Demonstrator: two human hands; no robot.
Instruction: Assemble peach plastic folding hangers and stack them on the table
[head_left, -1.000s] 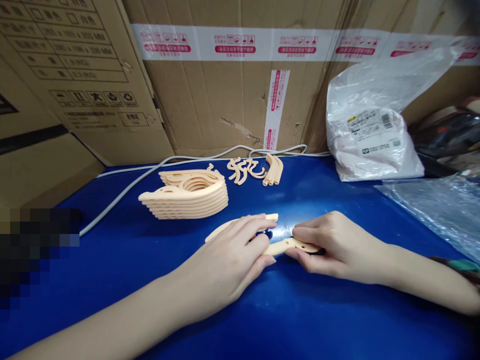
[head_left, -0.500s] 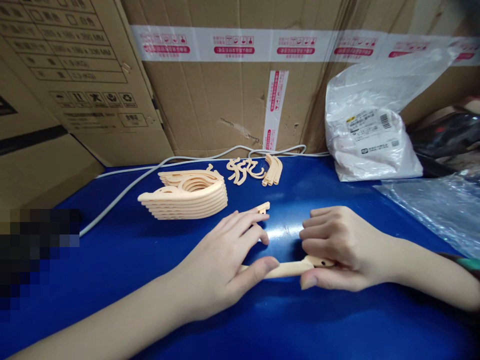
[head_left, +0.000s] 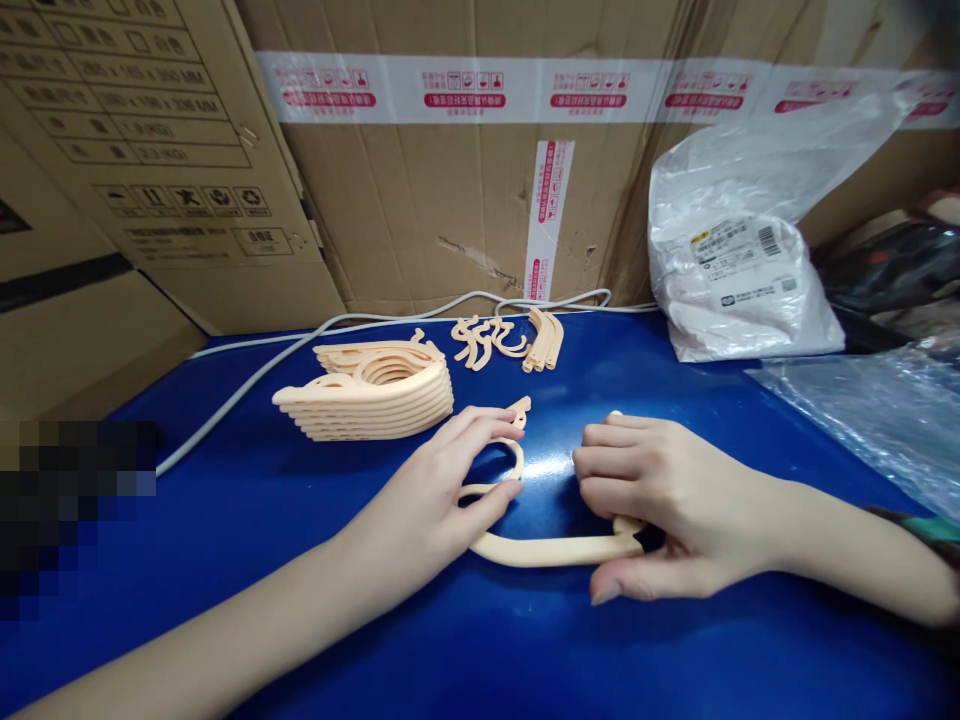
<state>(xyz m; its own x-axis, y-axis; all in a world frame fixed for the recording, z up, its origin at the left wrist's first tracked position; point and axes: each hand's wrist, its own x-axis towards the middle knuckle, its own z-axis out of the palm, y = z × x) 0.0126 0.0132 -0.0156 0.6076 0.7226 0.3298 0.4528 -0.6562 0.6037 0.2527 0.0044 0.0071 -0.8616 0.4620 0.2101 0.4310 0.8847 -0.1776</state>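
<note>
A cream plastic hanger (head_left: 547, 551) lies across the blue table top between my hands. Its curved near arm runs from under my left hand to my right hand, and a ring-like part curls out past my left fingers. My left hand (head_left: 435, 490) grips the hanger's left part between thumb and fingers. Curled over the right end of the arm, my right hand (head_left: 660, 490) hides most of the joint there. A small cream bit shows above its knuckles; I cannot make out what it belongs to.
Behind my left hand stands a neat stack of cream hangers (head_left: 367, 400). Loose hooks (head_left: 480, 340) and curved tubes (head_left: 544, 340) lie farther back. A white cable (head_left: 259, 375) runs behind them, near cardboard boxes (head_left: 420, 200). A white plastic bag (head_left: 739, 290) and clear film (head_left: 877, 410) are at right.
The hanger has turned in my hands, so its ring-like part and more of its curved arm now show. My left thumb has drawn back from the arm; my right hand has shifted slightly left.
</note>
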